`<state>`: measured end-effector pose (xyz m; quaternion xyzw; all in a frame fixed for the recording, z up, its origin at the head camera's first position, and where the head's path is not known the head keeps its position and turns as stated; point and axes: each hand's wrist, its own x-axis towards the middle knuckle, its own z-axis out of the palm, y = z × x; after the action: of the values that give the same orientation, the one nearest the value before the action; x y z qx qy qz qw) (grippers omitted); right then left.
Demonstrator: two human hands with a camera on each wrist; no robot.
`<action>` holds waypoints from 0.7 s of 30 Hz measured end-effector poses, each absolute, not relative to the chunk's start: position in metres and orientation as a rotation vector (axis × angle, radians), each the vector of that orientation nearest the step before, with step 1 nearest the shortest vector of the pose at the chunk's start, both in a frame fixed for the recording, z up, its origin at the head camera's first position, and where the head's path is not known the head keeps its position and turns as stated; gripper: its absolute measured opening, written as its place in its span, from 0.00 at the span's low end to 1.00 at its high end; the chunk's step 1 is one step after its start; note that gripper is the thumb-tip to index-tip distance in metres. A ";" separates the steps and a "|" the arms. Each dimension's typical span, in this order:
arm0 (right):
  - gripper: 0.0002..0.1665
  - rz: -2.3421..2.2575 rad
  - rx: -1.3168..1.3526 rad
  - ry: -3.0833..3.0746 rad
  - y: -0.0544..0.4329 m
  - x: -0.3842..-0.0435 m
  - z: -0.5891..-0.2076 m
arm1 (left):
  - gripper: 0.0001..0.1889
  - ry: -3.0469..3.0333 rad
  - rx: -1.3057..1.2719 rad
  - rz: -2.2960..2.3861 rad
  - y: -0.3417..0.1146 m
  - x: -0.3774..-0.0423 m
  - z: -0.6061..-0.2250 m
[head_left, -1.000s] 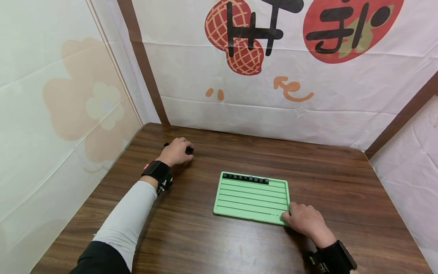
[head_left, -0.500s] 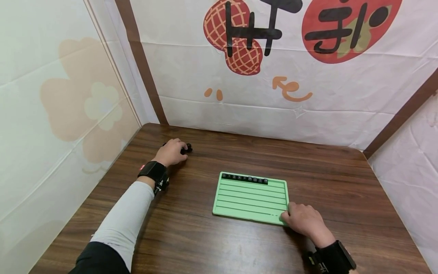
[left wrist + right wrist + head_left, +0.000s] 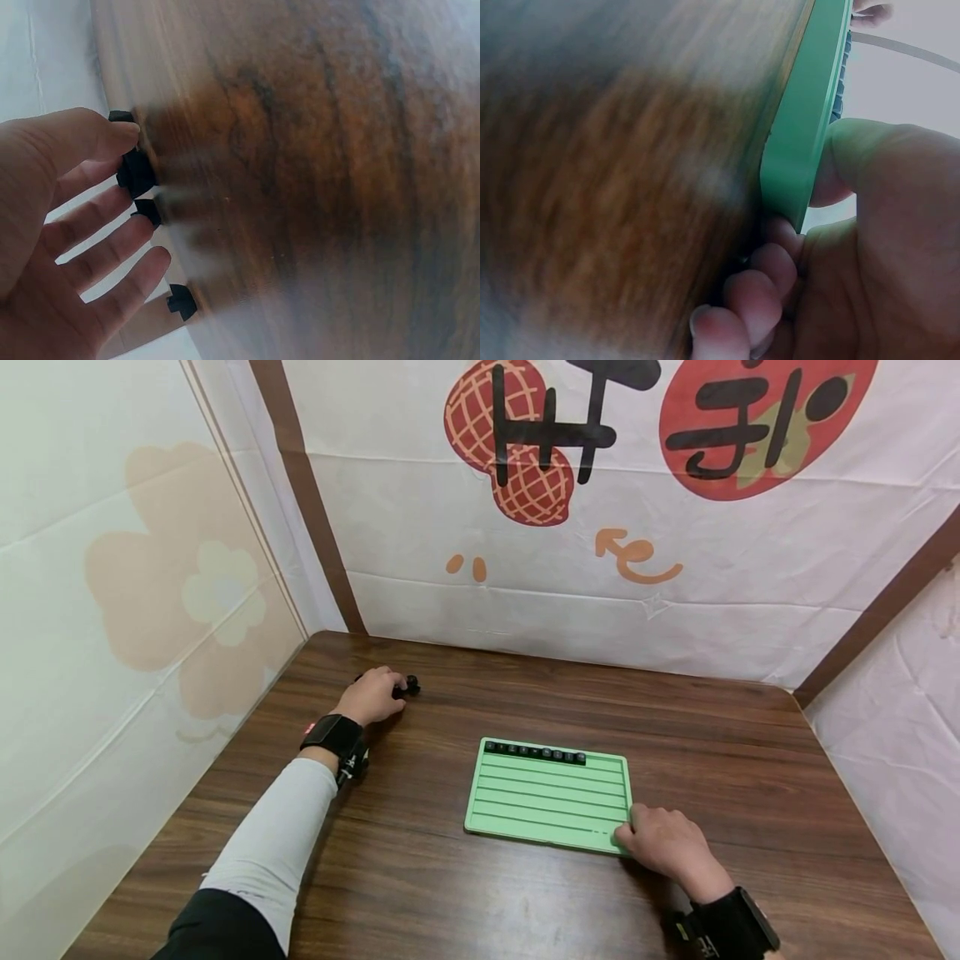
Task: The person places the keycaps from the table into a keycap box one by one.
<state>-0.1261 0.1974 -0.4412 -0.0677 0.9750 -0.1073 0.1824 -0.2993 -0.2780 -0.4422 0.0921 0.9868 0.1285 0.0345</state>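
My left hand [image 3: 370,695] is at the far left of the table, among several loose black keycaps [image 3: 412,685]. In the left wrist view, the thumb and fingers [image 3: 142,229] are spread and loosely bent, with fingertips right at the keycaps [image 3: 136,174]; another keycap [image 3: 182,301] lies past the little finger. My right hand [image 3: 663,843] grips the near right corner of a green slotted tray [image 3: 547,802]. Its thumb lies over the top and its curled fingers are against the side [image 3: 802,112]. A row of black keycaps [image 3: 534,751] fills most of the tray's far slot.
The tray lies on a dark wood-grain table [image 3: 420,885]. A printed cloth [image 3: 405,510] hangs behind the table's far edge, and another cloth panel [image 3: 150,610] runs along the left side. Both wrists wear black straps [image 3: 337,735].
My left hand has shifted slightly left and uncovered more of the black keycaps beside its fingers. The right hand keeps its place on the tray, and the keycap row looks the same.
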 end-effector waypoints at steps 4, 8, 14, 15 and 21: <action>0.13 -0.289 -0.179 2.748 0.197 -0.127 -0.442 | 0.16 3.029 0.275 0.417 -0.278 -0.302 -0.444; 0.13 -0.290 -0.176 2.749 0.197 -0.127 -0.442 | 0.12 3.043 0.309 0.426 -0.278 -0.303 -0.444; 0.12 -0.292 -0.156 2.734 0.196 -0.128 -0.442 | 0.06 3.054 0.313 0.449 -0.278 -0.304 -0.443; 0.13 -0.289 -0.155 2.735 0.196 -0.128 -0.442 | 0.06 3.052 0.307 0.459 -0.279 -0.303 -0.443; 0.13 -0.276 -0.150 2.742 0.194 -0.127 -0.442 | 0.08 3.044 0.299 0.507 -0.281 -0.301 -0.441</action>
<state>-0.1270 0.1943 -0.4419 -0.0535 0.9755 -0.0980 0.1895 -0.3007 -0.2807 -0.4412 0.0963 0.9816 0.1635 0.0205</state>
